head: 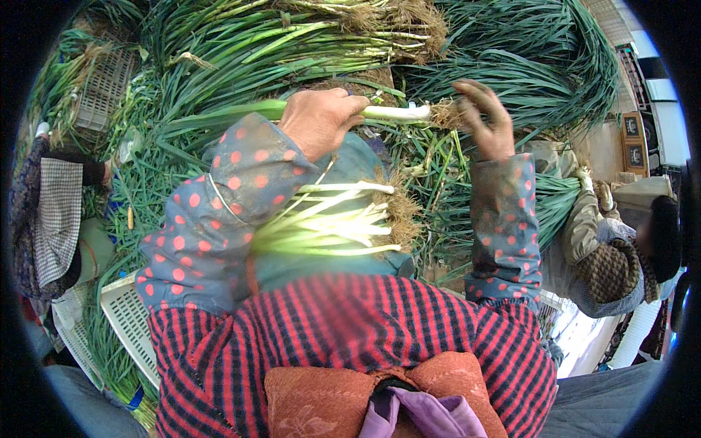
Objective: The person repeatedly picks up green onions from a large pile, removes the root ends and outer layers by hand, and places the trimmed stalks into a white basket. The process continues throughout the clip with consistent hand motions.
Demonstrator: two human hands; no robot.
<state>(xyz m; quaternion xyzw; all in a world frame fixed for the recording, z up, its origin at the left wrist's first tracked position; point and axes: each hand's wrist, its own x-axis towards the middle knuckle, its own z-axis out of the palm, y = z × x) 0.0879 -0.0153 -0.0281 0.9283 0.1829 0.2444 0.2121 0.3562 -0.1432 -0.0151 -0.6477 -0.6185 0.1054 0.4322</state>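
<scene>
My left hand [323, 117] is closed around a single leek-like green onion [402, 113], held sideways with its white end pointing right. My right hand [488, 123] is beside its brown roots [446, 113], fingers apart and slightly blurred; whether they touch the roots is hard to tell. Across my lap lies a bunch of similar onions [345, 219], white stems and roots to the right, their leaf ends hidden under my left sleeve. Both forearms wear grey sleeve covers [501, 219] with red dots.
Beyond my hands lies a large heap of rooted onions [306, 41], with dark green leaves [526, 71] to its right. Loose leaf trimmings [142, 164] cover the left ground. White plastic crates [123, 312] stand at lower left. One person [55, 219] is at far left, another [608, 257] at right.
</scene>
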